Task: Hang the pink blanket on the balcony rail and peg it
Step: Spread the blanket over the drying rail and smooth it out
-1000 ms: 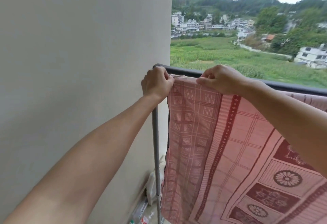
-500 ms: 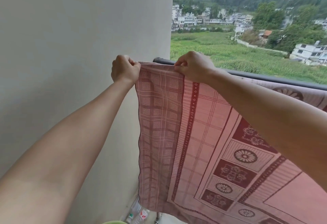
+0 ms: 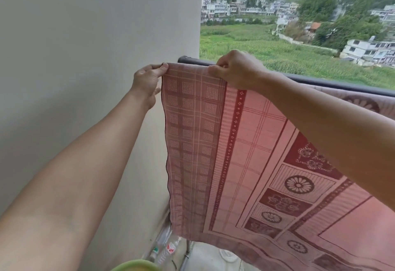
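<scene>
Clearly your left hand and right hand pinch the pink blanket by its top hem, thin, limp cloth that likely sags between them.

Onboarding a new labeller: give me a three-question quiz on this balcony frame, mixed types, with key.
1. True or false: a peg already clips the blanket to the rail.
2. Which hand pinches the blanket's corner beside the wall? A) left hand B) right hand
3. Fill in: on the floor, below the blanket's lower edge, lie clear plastic ____.

Key: 1 false, no peg is visible; 2 A; 3 bottles.
</scene>
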`<action>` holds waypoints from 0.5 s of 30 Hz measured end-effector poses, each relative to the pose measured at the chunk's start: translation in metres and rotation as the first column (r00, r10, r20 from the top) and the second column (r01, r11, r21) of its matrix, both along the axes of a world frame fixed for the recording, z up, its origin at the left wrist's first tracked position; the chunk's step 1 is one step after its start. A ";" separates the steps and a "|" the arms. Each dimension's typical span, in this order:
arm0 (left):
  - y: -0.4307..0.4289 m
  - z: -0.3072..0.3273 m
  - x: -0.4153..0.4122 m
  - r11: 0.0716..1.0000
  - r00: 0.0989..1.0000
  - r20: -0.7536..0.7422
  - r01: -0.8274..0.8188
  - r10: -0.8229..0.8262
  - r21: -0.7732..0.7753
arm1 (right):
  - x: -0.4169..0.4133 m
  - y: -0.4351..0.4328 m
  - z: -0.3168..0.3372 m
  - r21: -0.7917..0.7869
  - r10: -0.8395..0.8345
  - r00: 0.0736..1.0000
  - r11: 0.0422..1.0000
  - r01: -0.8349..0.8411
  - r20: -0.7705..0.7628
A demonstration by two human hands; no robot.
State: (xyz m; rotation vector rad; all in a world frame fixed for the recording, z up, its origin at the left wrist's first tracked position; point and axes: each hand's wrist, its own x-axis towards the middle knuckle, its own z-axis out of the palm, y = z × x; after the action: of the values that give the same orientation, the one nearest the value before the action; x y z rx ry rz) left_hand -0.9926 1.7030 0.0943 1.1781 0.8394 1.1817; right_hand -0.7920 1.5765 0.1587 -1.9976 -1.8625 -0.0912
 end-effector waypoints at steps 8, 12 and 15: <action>0.004 0.011 0.001 0.979 0.984 0.061 -0.174 0.168 0.107 | -0.005 0.012 -0.001 0.104 0.038 0.999 0.994 -0.041 0.031; 0.014 0.005 -0.004 0.912 0.935 -0.058 -0.325 0.349 0.251 | -0.016 0.007 -0.007 0.074 0.023 0.975 0.996 -0.040 0.223; 0.013 -0.004 -0.004 0.890 0.910 -0.180 -0.297 0.374 0.347 | -0.017 0.003 -0.018 0.140 -0.040 0.907 0.990 -0.021 0.419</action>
State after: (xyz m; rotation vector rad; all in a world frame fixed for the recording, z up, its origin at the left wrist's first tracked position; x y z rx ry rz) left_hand -0.9967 1.7158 0.0898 1.4994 1.1048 1.5183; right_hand -0.8091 1.5793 0.1406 -2.0023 -2.0282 -0.6914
